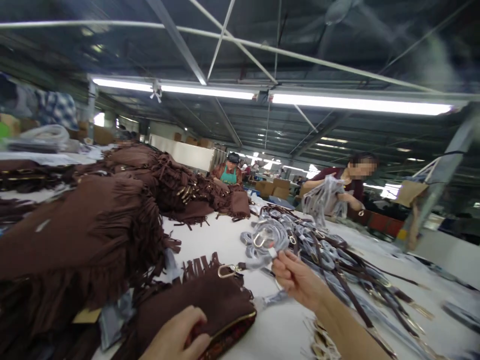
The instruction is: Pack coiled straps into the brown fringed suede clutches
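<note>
One coiled strap [275, 235], plastic-wrapped, greyish, gold-toned clasp [227, 271], right hand [294, 280]

The left hand [180, 332] covers part of the near fringed bag [202, 300]; whether they touch is unclear, and its forearm leaves the bottom edge. Right of this bag, the right hand's [296, 280] fingertips hide part of a white tag [272, 252], too small to read, and the bottom edge cuts a pale tangle [323, 342]. Left of the bag, the brown pile [75, 230] runs past the left edge. Far beyond the bag, two people's [228, 172] faces are blurred.
</note>
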Demonstrator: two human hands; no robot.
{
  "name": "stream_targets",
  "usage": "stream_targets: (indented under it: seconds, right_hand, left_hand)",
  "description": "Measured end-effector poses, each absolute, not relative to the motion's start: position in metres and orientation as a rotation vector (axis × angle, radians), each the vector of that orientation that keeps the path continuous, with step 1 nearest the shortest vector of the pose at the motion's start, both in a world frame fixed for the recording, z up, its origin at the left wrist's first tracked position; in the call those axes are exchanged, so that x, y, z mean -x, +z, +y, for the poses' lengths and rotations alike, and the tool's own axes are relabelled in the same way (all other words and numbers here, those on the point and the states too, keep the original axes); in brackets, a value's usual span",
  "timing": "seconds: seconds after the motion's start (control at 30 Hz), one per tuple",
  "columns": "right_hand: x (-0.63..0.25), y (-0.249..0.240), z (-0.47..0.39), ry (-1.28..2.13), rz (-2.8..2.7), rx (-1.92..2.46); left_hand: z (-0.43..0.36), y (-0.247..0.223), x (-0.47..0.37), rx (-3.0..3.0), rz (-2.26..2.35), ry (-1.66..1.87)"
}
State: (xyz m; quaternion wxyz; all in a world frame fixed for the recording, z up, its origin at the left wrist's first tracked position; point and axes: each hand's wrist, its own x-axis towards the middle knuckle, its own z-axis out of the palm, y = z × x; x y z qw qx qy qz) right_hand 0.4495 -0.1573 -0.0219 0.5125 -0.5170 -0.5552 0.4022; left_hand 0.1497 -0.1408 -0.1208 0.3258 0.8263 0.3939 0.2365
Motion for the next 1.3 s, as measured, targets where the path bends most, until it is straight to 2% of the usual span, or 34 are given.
stream_targets:
  seconds: [0.17,0.23,0.53,0.7,0.8,0.97,1.3]
  right_hand:
    - [-0.392,-0.057,-0.202,1.539,-0.817,0.661]
    - [-0.375,-0.075,-0.209,1.654,-0.697,0.547]
    - [-0.356,-0.123,-0.211,1.838,-0.37,0.452]
    - [-0.354,-0.134,-0.209,1.827,-0.264,0.623]
    - [-0.362,-0.129,-0.212,1.737,-0.475,0.931]
    - [-0.387,-0.11,-0.224,1.715,-1.19,1.314]
    - [-0.326,-0.073,-0.242,1.521,-1.518,1.369]
  left_hand:
    - [-0.162,-0.1,-0.164,-1.499,0.645,0.752]
    - [-0.171,-0.099,-0.167,-1.334,0.557,0.825]
    - [-0.178,-0.102,-0.148,-1.046,0.648,1.007]
    - [-0.169,-0.108,-0.145,-1.04,0.748,1.069]
    - [-0.166,-0.107,-0.146,-1.117,0.762,1.111]
    - [-0.159,-0.105,-0.141,-1.217,0.81,1.171]
    - [-0.172,-0.096,-0.155,-1.344,0.65,1.057]
